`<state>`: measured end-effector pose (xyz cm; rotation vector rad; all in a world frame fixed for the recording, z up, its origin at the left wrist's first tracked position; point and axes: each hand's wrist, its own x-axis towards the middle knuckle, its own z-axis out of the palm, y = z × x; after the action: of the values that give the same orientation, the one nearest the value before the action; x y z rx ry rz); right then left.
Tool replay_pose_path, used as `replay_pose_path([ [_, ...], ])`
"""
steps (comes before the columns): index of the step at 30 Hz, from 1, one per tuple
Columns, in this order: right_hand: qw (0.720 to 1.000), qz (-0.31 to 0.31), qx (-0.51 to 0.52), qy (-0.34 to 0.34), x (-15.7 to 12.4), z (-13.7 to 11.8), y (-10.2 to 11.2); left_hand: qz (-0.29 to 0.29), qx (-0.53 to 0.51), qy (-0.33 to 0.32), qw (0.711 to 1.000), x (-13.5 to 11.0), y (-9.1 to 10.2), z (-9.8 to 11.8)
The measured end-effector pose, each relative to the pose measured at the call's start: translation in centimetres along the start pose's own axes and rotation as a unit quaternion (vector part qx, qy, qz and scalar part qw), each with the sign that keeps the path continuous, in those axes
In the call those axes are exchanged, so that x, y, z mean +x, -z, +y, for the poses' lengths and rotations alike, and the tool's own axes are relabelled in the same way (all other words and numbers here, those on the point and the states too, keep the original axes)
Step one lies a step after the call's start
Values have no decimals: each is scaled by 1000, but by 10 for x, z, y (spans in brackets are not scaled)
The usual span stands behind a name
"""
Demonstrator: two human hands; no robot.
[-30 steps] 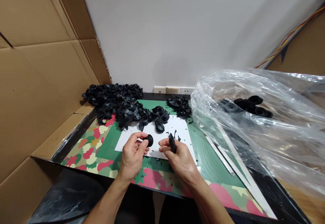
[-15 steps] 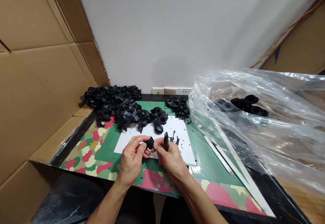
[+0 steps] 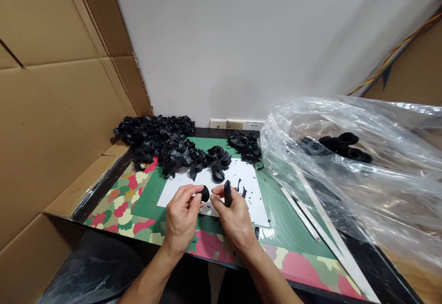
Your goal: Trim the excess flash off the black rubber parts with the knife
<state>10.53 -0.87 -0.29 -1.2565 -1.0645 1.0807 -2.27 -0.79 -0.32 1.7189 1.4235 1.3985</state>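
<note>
Between the thumb and fingers of my left hand (image 3: 182,216) is a small black ribbed rubber bellows (image 3: 205,194), its ridges facing right. My right hand (image 3: 237,219) is closed around a slim black tool (image 3: 227,194) that sticks up from the fist; its working end cannot be made out. A small gap separates the right fingertips from the bellows. Both hands are over a white paper sheet (image 3: 253,189) strewn with black scraps. Just beyond them lies a heap of black ribbed rubber pieces (image 3: 176,150).
A smaller pile of black trimmings (image 3: 245,145) lies at the back. On the right, a clear plastic bag (image 3: 286,124) holds several black bellows (image 3: 340,145). White strips (image 3: 302,214) rest on the green mat (image 3: 286,232). A cardboard wall (image 3: 69,97) bounds the left side.
My right fingertips have drawn slightly away from the bellows, and the bellows has turned a little in my left fingers. The whole view has shifted slightly.
</note>
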Motion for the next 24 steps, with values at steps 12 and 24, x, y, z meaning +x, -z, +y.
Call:
replay_pose_path([
  [12,992,-32,-113,53,-2,-6,2,5,91,-77,993,0,-1,6],
  [24,989,-64,-129,13,9,-13,7,17,184,-187,965,-5,-3,4],
])
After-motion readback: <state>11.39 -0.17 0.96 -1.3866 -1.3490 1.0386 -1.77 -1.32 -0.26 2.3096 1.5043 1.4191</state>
